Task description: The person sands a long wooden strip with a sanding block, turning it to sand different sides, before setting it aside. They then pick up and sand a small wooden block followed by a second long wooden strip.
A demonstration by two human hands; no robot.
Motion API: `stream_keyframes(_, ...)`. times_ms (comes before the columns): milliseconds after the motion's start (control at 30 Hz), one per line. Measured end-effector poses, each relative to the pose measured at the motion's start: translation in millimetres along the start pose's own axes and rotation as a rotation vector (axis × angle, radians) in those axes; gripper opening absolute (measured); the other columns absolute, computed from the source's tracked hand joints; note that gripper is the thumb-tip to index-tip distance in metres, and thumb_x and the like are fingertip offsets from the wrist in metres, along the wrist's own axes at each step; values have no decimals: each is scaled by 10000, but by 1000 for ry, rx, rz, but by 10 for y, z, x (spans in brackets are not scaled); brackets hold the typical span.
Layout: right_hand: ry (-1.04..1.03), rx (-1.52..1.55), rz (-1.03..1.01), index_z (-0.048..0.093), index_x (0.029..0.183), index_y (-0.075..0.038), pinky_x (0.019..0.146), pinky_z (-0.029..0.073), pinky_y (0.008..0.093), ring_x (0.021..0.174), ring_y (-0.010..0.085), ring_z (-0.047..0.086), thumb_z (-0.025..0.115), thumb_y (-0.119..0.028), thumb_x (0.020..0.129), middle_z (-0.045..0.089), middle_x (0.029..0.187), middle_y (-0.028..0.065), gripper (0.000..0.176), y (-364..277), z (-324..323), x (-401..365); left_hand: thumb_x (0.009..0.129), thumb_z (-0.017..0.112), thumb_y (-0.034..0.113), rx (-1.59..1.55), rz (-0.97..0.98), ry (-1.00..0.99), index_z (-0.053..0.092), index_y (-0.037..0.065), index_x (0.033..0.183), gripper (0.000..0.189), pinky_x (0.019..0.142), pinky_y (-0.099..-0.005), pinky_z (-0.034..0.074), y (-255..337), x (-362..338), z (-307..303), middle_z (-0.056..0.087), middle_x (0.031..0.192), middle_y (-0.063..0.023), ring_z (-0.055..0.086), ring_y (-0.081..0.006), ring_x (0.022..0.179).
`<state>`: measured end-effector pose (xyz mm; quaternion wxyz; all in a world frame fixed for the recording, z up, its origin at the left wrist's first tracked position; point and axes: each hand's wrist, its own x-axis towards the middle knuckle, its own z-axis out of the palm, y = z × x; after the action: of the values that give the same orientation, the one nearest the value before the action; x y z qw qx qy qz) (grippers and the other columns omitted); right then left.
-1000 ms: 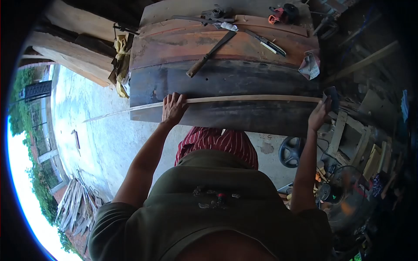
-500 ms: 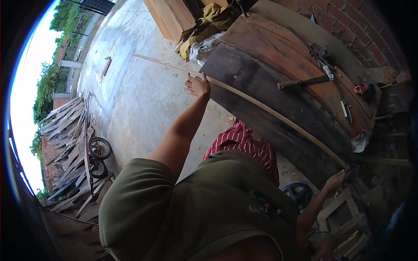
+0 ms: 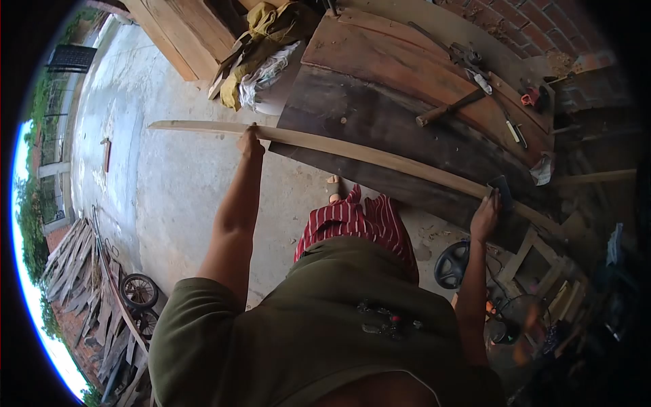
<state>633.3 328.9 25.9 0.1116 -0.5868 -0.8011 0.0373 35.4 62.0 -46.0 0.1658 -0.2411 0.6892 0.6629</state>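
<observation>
Legible text: none. Crumpled pale grey paper piece (image 3: 542, 169), right of frame — any print too small to read. Dark olive-green cloth shirt (image 3: 325, 292), lower centre — small pale-and-red chest motif (image 3: 396, 318), no letters or numbers made out.

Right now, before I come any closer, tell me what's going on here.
A person stands at a table with a long wooden strip across its near side. The left hand grips the strip where it juts past the table edge; the right hand holds a dark sheet against it near the other end. A wooden-handled tool lies farther back on the table.
</observation>
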Motion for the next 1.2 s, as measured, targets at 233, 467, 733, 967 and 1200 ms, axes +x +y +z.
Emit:
stream_keyframes(233, -150, 173, -248, 481, 1402, -12, 1104, 394, 387, 1358, 310, 426, 478, -154, 1013, 432, 1490, 118, 414, -458, -65, -373, 958, 461, 492, -517, -375, -50, 506, 84, 1050, 420, 800, -357, 535, 101, 135, -323, 582, 877, -12, 584, -172, 801)
stream_keyframes(467, -7, 240, -250, 462, 1388, 37, 1136, 345, 418, 1393, 333, 375, 573, -124, 950, 394, 1504, 167, 479, -1813, 293, -600, 993, 416, 508, -520, -472, -219, 457, 141, 769, 432, 757, -382, 514, 290, 241, -284, 532, 731, 10, 536, -188, 703)
stream_keyframes(733, 83, 319, -213, 474, 1385, 15, 1124, 363, 412, 1390, 308, 382, 523, -94, 975, 429, 1484, 145, 427, -1533, 243, -482, 934, 371, 680, -451, -504, -158, 430, 151, 743, 566, 704, -351, 469, 475, 434, -88, 451, 654, 21, 473, -167, 636)
stream_keyframes(967, 245, 197, 112, 495, 1365, 30, 1118, 365, 408, 1389, 348, 369, 423, -182, 1032, 399, 1500, 178, 401, -1184, 194, -406, 840, 369, 819, -510, -441, -272, 393, 134, 714, 697, 636, -347, 453, 608, 103, -48, 434, 667, 0, 450, -171, 631)
stream_keyframes(1200, 73, 255, -331, 517, 1354, 6, 1142, 329, 420, 1365, 297, 426, 579, -122, 941, 466, 1459, 143, 437, -2066, 61, -575, 721, 424, 880, -596, -335, -237, 457, 154, 817, 733, 591, -346, 469, 828, 197, -42, 446, 667, 25, 488, -161, 613)
